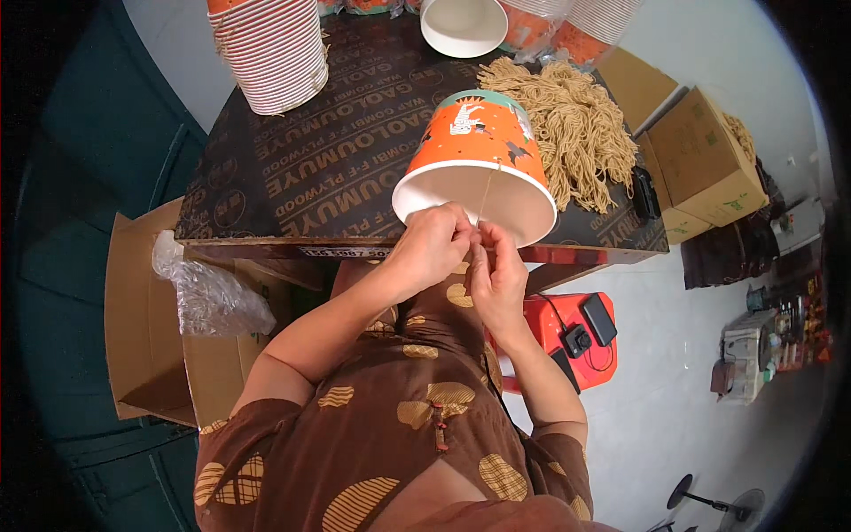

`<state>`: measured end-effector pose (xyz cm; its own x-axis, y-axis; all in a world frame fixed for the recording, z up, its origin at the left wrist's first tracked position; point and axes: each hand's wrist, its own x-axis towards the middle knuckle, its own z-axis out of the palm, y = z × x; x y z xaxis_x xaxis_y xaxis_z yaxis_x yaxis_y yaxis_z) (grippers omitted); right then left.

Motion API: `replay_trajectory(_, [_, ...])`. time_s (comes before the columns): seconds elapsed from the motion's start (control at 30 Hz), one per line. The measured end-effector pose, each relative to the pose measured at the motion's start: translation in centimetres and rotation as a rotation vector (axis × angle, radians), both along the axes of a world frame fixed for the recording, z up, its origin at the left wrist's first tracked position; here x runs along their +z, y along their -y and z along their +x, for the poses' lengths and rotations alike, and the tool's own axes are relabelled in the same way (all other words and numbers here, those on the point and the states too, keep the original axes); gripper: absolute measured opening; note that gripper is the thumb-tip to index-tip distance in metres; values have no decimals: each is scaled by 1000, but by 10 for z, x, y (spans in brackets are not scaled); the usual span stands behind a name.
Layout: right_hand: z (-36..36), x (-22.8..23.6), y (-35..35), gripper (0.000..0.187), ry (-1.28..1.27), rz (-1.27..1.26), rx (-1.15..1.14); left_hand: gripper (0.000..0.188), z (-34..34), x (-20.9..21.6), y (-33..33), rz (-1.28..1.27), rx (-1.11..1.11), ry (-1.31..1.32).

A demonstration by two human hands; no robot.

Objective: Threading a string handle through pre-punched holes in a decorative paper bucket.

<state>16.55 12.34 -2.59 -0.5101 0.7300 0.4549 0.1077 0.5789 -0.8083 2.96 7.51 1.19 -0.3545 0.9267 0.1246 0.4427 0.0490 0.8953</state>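
An orange paper bucket (496, 133) with a green base and dark printed shapes lies on its side at the table's front edge. Its white mouth faces me. From a spot near its upper rim, a thin tan string (487, 191) runs down across the opening to my fingers. My left hand (434, 241) and my right hand (498, 270) meet at the lower rim, fingertips pinched together on the string's end. The exact grip is partly hidden by the fingers. Right of the bucket lies a heap of tan strings (576, 124).
A tall stack of paper buckets (270, 58) stands at the table's far left, and an open white bucket (464, 27) at the back. Cardboard boxes flank the table (239, 191); the left box (142, 328) holds clear plastic. A red stool (603, 355) carries small black devices.
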Motion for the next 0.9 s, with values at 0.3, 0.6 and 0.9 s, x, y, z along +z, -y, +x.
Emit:
replay_trajectory(0.3, [-2, -6, 4, 15, -50, 12, -75, 7, -2, -3, -1, -18, 49, -5])
replay_trajectory(0.6, [-4, 0, 1, 17, -15, 283, -46, 6, -2, -1, 0, -18, 30, 11])
replay_trajectory(0.9, [-8, 0, 0, 14, 39, 314, -117, 12, -4, -6, 3, 23, -8, 43])
